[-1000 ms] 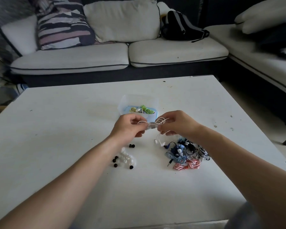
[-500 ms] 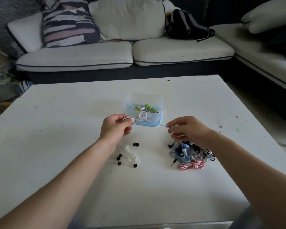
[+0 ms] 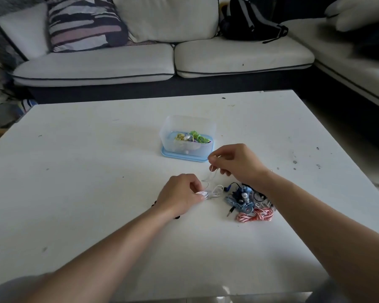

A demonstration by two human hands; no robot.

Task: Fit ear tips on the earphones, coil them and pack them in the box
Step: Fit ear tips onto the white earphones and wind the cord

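Forearms come in from the bottom edge, bare, one on each side, and reach over the white table (image 3: 92,226). On the right side, near the right forearm, lies a bundle of red-and-white cable (image 3: 255,215), and touching it on the far side is a tangle of blue earphones (image 3: 239,199) with some black wires in it; a metal plug sticks out at its left.

The left hand (image 3: 179,194) is low over the table, palm down, with the fingers curled. Its thumb and fingertips pinch the coiled part of the white earphones (image 3: 216,191), and a few loops show just beside the fingertips, to the right. From the loops a thin white wire goes up and away to the right hand (image 3: 239,165). This hand is a little farther and higher, and it pinches the free end of the wire between the thumb and the first fingers; the other fingers are bent. Two small black ear tips (image 3: 176,218) show at the left wrist, partly hidden by it.

Behind the hands stands the clear plastic box (image 3: 187,124), open, on a blue lid (image 3: 179,157). Green and yellow earphones (image 3: 194,136) lie inside it. The right hand is near its front right corner, not touching it.

Beyond the table is a pale sofa (image 3: 96,66) with a striped cushion (image 3: 83,22) and a black bag (image 3: 249,22).
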